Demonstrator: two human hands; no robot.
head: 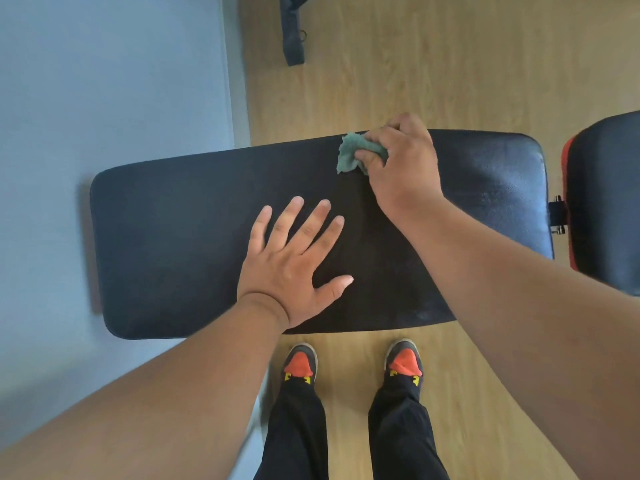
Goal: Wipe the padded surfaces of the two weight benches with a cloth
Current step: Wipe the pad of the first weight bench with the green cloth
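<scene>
The person is leaning over a black padded surface [194,237], looking straight down at it. The right hand [401,161] is gripping a crumpled green cloth [351,154], fingers curled tight around it and pressing it onto the padding near the far edge. Most of the cloth is bunched under the fingers, so only a ragged corner is sticking out to the left of that hand. The left hand [294,271] is lying flat on the padding with fingers spread wide, holding nothing, nearer the person than the right hand and well apart from the cloth.

To the right of the right hand, a second black pad with red trim [602,202] is being cut off by the frame edge, with a small metal fitting [557,214] in the gap between the two pads. Beyond the right hand, a dark piece of equipment [292,32] is lying on the wooden floor [450,64], partly out of view and hard to identify.
</scene>
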